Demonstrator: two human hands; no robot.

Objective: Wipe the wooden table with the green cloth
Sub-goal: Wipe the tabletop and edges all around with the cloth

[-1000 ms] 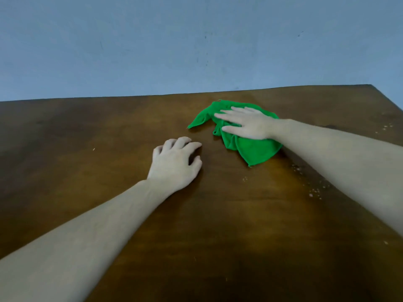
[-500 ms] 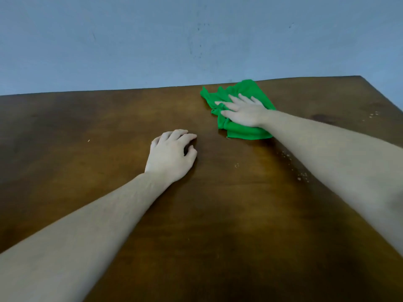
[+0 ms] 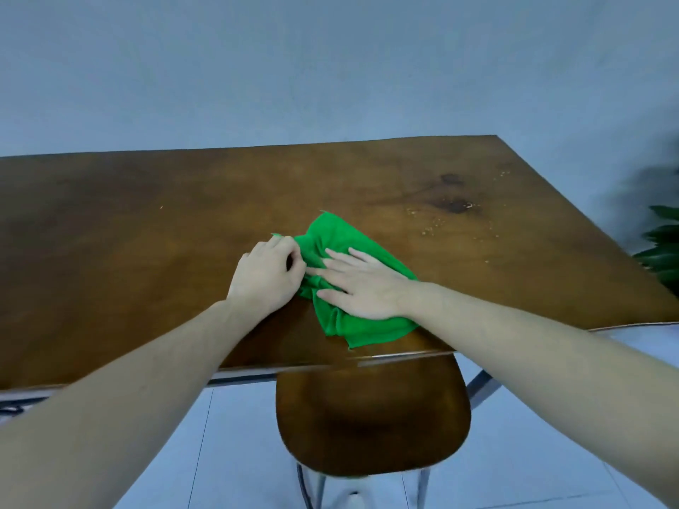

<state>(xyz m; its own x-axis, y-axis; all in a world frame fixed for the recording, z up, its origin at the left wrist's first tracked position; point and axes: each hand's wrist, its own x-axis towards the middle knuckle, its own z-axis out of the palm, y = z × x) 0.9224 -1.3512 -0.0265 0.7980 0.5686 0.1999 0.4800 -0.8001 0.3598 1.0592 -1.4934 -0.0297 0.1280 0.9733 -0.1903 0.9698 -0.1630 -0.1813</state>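
Observation:
A crumpled green cloth (image 3: 341,240) lies on the dark wooden table (image 3: 147,229), close to the table's near edge. My right hand (image 3: 362,288) presses flat on the cloth with straight, spread fingers. My left hand (image 3: 268,275) sits just left of it, fingers curled against the cloth's left edge; whether they pinch the fabric is not plain. Pale crumbs (image 3: 430,225) and dark stains (image 3: 453,203) mark the table to the right of the cloth.
A wooden chair seat (image 3: 371,416) on metal legs stands under the table's near edge, below the cloth. Dark green plant leaves (image 3: 661,247) show past the table's right side. A blue-grey wall runs behind the table, and a pale floor lies below.
My right hand has dragged the cloth from the table's far edge back toward the near edge. My left hand has come against the cloth's left side. The view has pulled back, showing the chair.

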